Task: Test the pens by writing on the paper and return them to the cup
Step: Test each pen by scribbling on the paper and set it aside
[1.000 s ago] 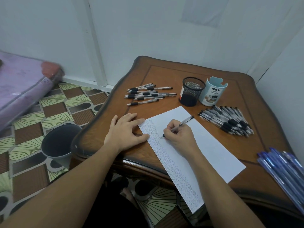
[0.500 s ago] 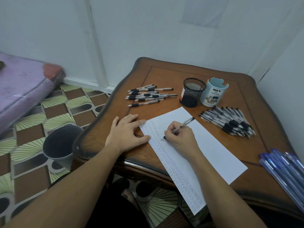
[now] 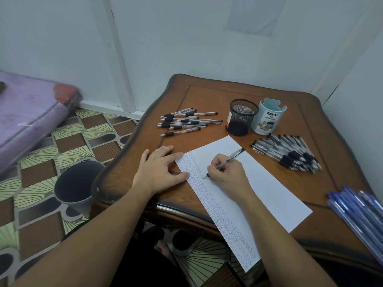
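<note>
A purple mattress (image 3: pixel 27 112) is seen at the far left on the patterned floor. A grey bucket (image 3: pixel 78 183) stands on the floor just beside the left edge of the wooden table (image 3: pixel 207 96).

The left hand (image 3: pixel 159 170) is laid flat on the table with fingers straight and spread. Its index finger and thumb touch the left edge of the paper (image 3: pixel 275 189), and nothing is gripped. Beyond it, a group of loose pens (image 3: pixel 186 122) lies on the table. Their long axes run roughly left to right, with the black grip ends at the left.

The paper lies diagonally, its long axis running from the far left to the near right, and its near end overhangs the table edge. A column of small written marks runs along its left edge.

The right hand (image 3: pixel 228 172) rests on the paper, with its fingers curled round the pen (image 3: pixel 230 159). The pen is tilted. Its tip points down and to the left and meets the paper beside the written column. Its clip end points up and to the right.

Behind the paper, a black mesh cup (image 3: pixel 241 118) stands upright, touching or just beside a light-blue desk organizer (image 3: pixel 268 119). To the right of the paper, a fanned pile of pens (image 3: pixel 290 154) lies with the black grips at its near right end. At the right edge of the view, a bundle of blue pens (image 3: pixel 360 212) lies on a diagonal from the far left to the near right.
</note>
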{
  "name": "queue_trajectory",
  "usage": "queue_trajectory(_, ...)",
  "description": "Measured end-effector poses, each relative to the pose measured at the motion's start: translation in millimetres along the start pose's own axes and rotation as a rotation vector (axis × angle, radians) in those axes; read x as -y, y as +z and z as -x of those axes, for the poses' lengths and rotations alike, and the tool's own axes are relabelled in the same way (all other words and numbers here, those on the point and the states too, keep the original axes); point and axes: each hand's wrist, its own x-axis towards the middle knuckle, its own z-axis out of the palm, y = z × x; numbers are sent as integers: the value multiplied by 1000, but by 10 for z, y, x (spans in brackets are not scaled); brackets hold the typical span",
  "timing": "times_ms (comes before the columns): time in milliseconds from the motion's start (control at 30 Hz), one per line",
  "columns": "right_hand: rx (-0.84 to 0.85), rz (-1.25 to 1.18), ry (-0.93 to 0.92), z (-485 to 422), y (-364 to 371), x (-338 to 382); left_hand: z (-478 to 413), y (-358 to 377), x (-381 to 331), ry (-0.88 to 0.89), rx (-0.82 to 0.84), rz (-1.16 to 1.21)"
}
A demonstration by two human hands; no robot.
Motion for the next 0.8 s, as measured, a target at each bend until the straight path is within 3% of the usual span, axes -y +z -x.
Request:
queue_trajectory(433, -35, 0, 0, -18, 0, -10, 0, -7, -2, 0, 3, 2)
queue_trajectory(600, -197, -376, 154, -116, -101, -27, 11, -3, 7, 4, -7, 18)
queue_trajectory(800, -158, -443, 135, -149, -113, -39, 8, 8, 4, -3, -12, 34)
